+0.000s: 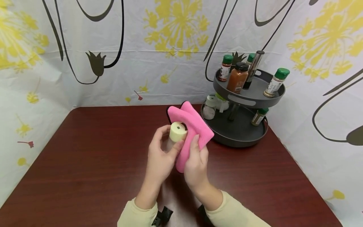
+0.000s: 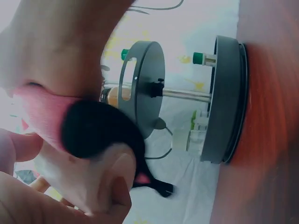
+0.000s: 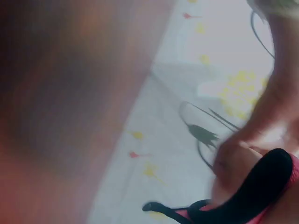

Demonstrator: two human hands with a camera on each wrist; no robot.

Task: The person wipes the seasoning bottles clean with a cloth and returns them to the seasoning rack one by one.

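Note:
In the head view my left hand (image 1: 160, 160) grips a small shaker (image 1: 177, 132) with a cream-coloured cap, raised above the brown table. My right hand (image 1: 197, 168) pinches a pink cloth (image 1: 195, 124) between thumb and fingers, folded over and lying against the shaker's right side. The cloth has a black back, and that black side (image 2: 98, 130) curves around the shaker in the left wrist view. Most of the shaker's body is hidden behind the fingers and the cloth. In the right wrist view, the black side of the cloth (image 3: 247, 191) hangs below the left hand.
At the back right stands a two-tier dark grey rack (image 1: 238, 142). Its upper tier carries several green-capped spice jars (image 1: 276, 82) and an orange-brown bottle (image 1: 237, 78). Below are a white-capped shaker (image 1: 210, 107) and another green-capped jar (image 1: 259, 116). A patterned sheet (image 1: 113, 85) hangs behind the table (image 1: 85, 151).

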